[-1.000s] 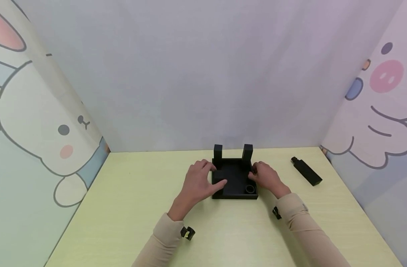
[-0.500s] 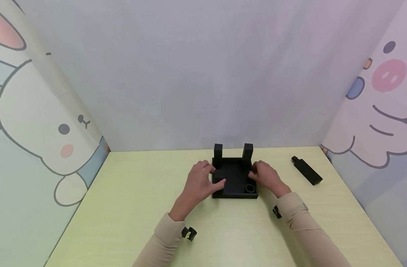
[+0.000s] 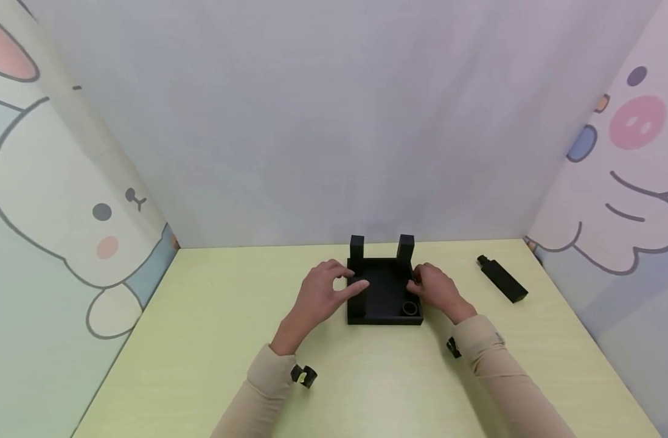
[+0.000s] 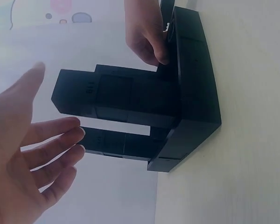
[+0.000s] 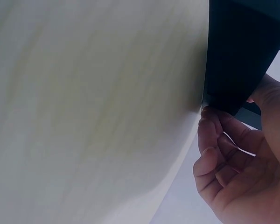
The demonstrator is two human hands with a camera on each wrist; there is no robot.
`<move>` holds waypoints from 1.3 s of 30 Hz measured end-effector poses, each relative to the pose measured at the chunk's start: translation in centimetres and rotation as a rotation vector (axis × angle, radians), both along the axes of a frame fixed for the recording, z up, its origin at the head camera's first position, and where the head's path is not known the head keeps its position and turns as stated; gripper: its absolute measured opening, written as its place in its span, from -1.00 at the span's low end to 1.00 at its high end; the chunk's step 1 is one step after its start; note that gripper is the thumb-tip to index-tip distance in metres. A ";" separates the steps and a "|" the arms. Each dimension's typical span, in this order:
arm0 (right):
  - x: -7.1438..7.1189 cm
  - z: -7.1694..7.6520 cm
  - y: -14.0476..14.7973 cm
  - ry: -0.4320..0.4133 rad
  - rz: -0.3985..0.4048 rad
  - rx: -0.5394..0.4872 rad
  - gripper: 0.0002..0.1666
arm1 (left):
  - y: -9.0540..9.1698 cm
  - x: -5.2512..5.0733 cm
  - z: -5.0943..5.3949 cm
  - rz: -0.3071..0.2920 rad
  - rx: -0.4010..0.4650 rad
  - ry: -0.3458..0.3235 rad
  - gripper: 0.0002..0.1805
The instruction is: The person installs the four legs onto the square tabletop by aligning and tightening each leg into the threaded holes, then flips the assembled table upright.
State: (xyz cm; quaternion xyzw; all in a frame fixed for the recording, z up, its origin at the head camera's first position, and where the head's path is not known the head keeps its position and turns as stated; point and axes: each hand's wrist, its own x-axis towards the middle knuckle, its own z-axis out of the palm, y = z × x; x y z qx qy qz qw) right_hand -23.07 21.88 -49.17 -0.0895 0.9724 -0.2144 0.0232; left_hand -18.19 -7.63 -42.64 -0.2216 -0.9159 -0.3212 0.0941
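Observation:
A square black tray (image 3: 386,321) lies on the table, with a back-left post (image 3: 357,248) and a back-right post (image 3: 406,248) standing upright. A front-left post (image 4: 116,95), marked with small characters, also stands in it. Its front-right corner shows a round ring (image 3: 409,309) with no post on it. My left hand (image 3: 319,295) hovers beside the front-left post, thumb and fingers spread; the left wrist view shows it apart from the post. My right hand (image 3: 440,292) pinches the tray's right side wall between thumb and fingers.
A loose black post (image 3: 502,280) with a narrower round end lies on the table to the right of the tray. A pale curtain stands behind the table (image 3: 246,316), and walls with cartoon drawings flank it.
My left hand has come off the front-left post, moving slightly up and left. My right hand has stayed on the tray's side, and the tray has not visibly moved.

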 end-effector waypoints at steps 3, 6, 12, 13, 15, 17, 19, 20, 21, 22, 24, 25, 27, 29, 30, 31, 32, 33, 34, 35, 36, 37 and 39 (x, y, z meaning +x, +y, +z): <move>0.0 0.0 0.0 0.002 0.000 -0.002 -0.73 | -0.4 -0.7 -0.2 0.007 0.037 -0.037 -0.49; 0.1 0.1 0.0 0.003 -0.002 -0.002 -0.73 | -0.7 -1.5 -0.5 0.027 0.051 -0.057 -0.58; 0.2 0.3 -0.1 -0.010 -0.006 0.001 -0.71 | -1.2 -2.7 -2.0 0.057 0.024 -0.104 -0.69; 0.2 0.3 -0.1 -0.010 -0.007 0.001 -0.70 | -1.3 -2.9 -2.3 0.065 0.015 -0.118 -0.70; 0.3 0.4 -0.2 -0.007 -0.005 0.000 -0.70 | -1.3 -3.4 -3.2 0.081 -0.014 -0.136 -0.70; 0.3 0.4 -0.2 -0.006 -0.009 0.001 -0.70 | -1.2 -3.8 -4.2 0.094 -0.043 -0.153 -0.69; 0.3 0.3 -0.2 -0.007 -0.013 0.002 -0.69 | -1.1 -4.3 -5.0 0.100 -0.065 -0.176 -0.68; 0.3 0.3 -0.2 -0.010 -0.014 0.003 -0.69 | -1.0 -4.5 -5.3 0.099 -0.074 -0.186 -0.66; 0.3 0.3 -0.2 -0.014 -0.020 0.005 -0.69 | -0.9 -4.6 -5.6 0.096 -0.079 -0.196 -0.65; 0.3 0.3 -0.2 -0.017 -0.021 0.005 -0.70 | -0.8 -4.7 -5.8 0.092 -0.076 -0.206 -0.65; 0.3 0.4 -0.2 -0.021 -0.016 0.007 -0.71 | -0.6 -5.0 -6.1 0.084 -0.073 -0.215 -0.64; 0.4 0.4 -0.3 -0.023 -0.015 0.006 -0.72 | -0.5 -5.0 -6.2 0.082 -0.073 -0.216 -0.64; 0.5 0.4 -0.3 -0.025 -0.012 0.003 -0.73 | -0.2 -5.0 -6.4 0.085 -0.076 -0.209 -0.63; 0.6 0.5 -0.3 -0.024 -0.011 0.001 -0.73 | 0.0 -5.0 -6.6 0.086 -0.079 -0.193 -0.65; 0.6 0.6 -0.3 -0.023 -0.015 0.000 -0.73 | 0.1 -5.1 -6.7 0.088 -0.079 -0.182 -0.65; 0.5 0.6 -0.3 -0.021 -0.017 0.003 -0.73 | 0.3 -5.1 -6.8 0.090 -0.076 -0.174 -0.66; 0.5 0.6 -0.3 -0.019 -0.019 0.006 -0.73 | 0.4 -5.1 -6.8 0.093 -0.067 -0.163 -0.67; 0.5 0.7 -0.3 -0.017 -0.021 0.009 -0.72 | 0.5 -5.2 -6.9 0.095 -0.055 -0.155 -0.69; 0.4 0.7 -0.3 -0.014 -0.023 0.011 -0.72 | 0.6 -5.3 -6.9 0.097 -0.043 -0.146 -0.71; 0.3 0.7 -0.2 -0.011 -0.025 0.013 -0.72 | 0.7 -5.3 -6.9 0.098 -0.029 -0.143 -0.72; 0.2 0.7 -0.2 -0.007 -0.024 0.016 -0.72 | 0.7 -5.4 -7.0 0.101 -0.023 -0.137 -0.72; 0.2 0.7 -0.2 -0.005 -0.021 0.019 -0.72 | 0.8 -5.4 -7.0 0.105 -0.015 -0.137 -0.72; 0.1 0.6 -0.1 0.006 -0.010 0.027 -0.72 | 0.9 -5.4 -7.2 0.111 -0.003 -0.141 -0.73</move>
